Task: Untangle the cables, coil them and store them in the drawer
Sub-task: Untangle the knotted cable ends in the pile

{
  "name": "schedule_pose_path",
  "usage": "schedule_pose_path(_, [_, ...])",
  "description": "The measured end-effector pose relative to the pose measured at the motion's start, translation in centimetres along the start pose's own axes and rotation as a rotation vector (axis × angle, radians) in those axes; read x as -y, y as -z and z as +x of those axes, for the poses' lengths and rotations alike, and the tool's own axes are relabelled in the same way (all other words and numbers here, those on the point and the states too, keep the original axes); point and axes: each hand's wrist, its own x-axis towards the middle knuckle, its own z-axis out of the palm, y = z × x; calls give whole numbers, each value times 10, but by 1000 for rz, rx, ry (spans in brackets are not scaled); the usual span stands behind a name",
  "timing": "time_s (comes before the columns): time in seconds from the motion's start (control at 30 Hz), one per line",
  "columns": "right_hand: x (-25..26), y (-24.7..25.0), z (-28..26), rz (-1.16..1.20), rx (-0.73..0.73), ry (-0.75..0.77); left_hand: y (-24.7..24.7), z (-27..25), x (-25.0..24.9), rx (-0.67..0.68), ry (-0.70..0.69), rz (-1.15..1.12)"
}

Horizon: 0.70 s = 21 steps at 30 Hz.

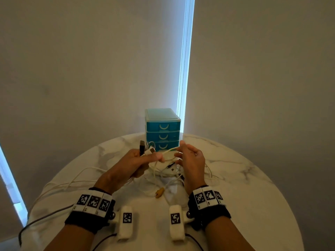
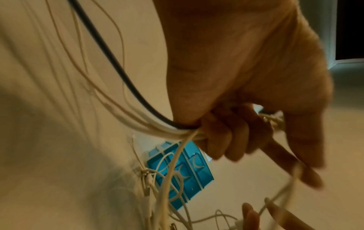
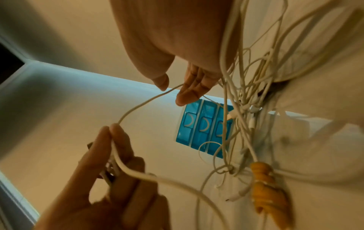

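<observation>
Round marble table [image 1: 235,178] against plain walls, blue drawer unit [image 1: 162,130] at its far edge. Left hand [image 1: 135,161] grips a cable bundle [image 2: 157,126]; right hand [image 1: 190,158] pinches one white cable [image 3: 141,105].

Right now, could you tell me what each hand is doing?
Left hand: grips a cable bundle.
Right hand: pinches one white cable.

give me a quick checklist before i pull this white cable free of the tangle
1. Left hand grips bundle of cable ends: ok.
2. Right hand fingers on white cable: touching, firm pinch cannot tell.
3. Cable free of tangle: not ok, still knotted.
4. Orange connector clear of the loops: cannot tell.
5. Drawer unit open for storing: not ok, all three shut.
</observation>
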Motion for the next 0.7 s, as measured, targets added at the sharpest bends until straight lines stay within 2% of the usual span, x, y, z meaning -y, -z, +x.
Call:
schedule_pose_path(0.07, [4, 2, 1, 71, 6, -6, 0, -3, 1, 140, 88, 71])
schedule_pose_path(0.13, [6, 2, 1, 96, 51, 3, -1, -3, 1, 142, 145, 85])
schedule_pose_path(0.2, [9, 0, -1, 82, 156, 4, 1, 1, 0, 6, 159, 34])
schedule_pose_path(0.3, [12, -3, -10, -63, 400, 17, 3, 9, 2, -248, 145, -23])
schedule_pose_path(0.37, [11, -5, -18, -168, 525, 38, 2, 11, 4, -301, 136, -40])
schedule_pose_path(0.43, [9, -6, -23, -224, 591, 58, 1, 10, 5, -300, 129, -29])
schedule_pose_path(0.6, [8, -5, -24, -278, 582, 50, -5, 6, 1, -310, 6, 44])
schedule_pose_path(0.7, [9, -7, -22, -220, 465, 24, -10, 4, -6, -356, -52, 61])
